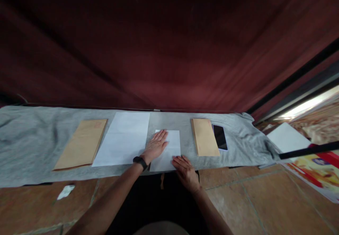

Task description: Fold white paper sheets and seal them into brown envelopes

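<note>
A small white sheet of paper (pixel 171 143), which looks folded, lies on the grey cloth in front of me. My left hand (pixel 156 145) rests flat on its upper left part, fingers stretched out and a dark band on the wrist. Over the sheet's lower right corner lies my right hand (pixel 185 169), its fingers extended and pressing on the paper. To the left is a larger white sheet of paper (pixel 123 137), lying flat. Neither hand grasps anything.
Brown envelopes (pixel 82 145) lie at the left; a smaller stack of brown envelopes (pixel 205 137) is at the right, beside a phone (pixel 220 137). Grey cloth (pixel 34 139) covers the narrow surface against a dark red panel (pixel 169 51). A colourful box (pixel 315 171) stands at far right.
</note>
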A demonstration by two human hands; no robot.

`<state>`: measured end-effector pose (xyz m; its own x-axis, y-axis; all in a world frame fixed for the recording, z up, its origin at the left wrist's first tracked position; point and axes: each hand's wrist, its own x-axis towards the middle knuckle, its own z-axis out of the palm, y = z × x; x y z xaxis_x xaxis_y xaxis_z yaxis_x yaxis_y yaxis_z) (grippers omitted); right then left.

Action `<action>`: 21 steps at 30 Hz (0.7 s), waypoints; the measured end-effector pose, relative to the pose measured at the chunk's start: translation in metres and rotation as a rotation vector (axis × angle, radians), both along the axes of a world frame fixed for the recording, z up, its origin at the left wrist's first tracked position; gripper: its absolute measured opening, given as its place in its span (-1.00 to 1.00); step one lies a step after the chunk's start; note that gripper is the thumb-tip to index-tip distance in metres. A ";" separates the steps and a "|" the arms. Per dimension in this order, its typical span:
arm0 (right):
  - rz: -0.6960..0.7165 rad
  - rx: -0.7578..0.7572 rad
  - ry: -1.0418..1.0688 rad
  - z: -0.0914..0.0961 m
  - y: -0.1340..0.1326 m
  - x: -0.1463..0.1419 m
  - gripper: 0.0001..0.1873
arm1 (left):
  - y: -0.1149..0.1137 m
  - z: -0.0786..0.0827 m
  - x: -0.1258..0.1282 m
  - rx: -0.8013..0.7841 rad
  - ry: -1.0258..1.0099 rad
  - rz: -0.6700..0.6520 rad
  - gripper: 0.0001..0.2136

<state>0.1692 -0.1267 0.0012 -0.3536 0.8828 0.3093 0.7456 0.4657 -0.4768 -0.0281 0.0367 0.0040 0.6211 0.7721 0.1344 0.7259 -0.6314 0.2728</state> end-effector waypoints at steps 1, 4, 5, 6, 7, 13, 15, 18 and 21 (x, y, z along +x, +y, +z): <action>-0.002 -0.003 0.021 0.001 0.000 0.001 -0.44 | -0.005 0.000 -0.008 -0.012 -0.022 0.008 -0.49; -0.006 -0.020 0.076 0.003 0.000 0.005 -0.53 | -0.032 0.005 -0.038 -0.103 -0.110 -0.082 -0.54; -0.003 -0.027 0.090 0.004 0.000 0.006 -0.56 | -0.042 0.008 -0.049 -0.150 -0.140 -0.144 -0.57; -0.001 -0.035 0.103 0.005 -0.001 0.008 -0.58 | -0.053 0.012 -0.059 -0.197 -0.160 -0.204 -0.58; 0.000 -0.043 0.117 0.007 -0.001 0.009 -0.61 | -0.063 0.017 -0.068 -0.222 -0.182 -0.241 -0.57; -0.007 -0.090 0.176 0.020 -0.002 0.009 -0.71 | -0.091 0.019 -0.087 -0.168 -0.272 -0.199 -0.57; -0.033 -0.102 0.185 0.025 -0.001 0.008 -0.71 | -0.090 0.013 -0.081 -0.138 -0.328 -0.101 -0.74; -0.056 -0.110 0.190 0.029 -0.001 0.009 -0.71 | -0.088 0.009 -0.073 -0.137 -0.381 -0.005 -0.78; -0.120 -0.095 0.171 0.024 -0.001 0.013 -0.72 | -0.090 0.011 -0.069 -0.159 -0.416 0.056 -0.77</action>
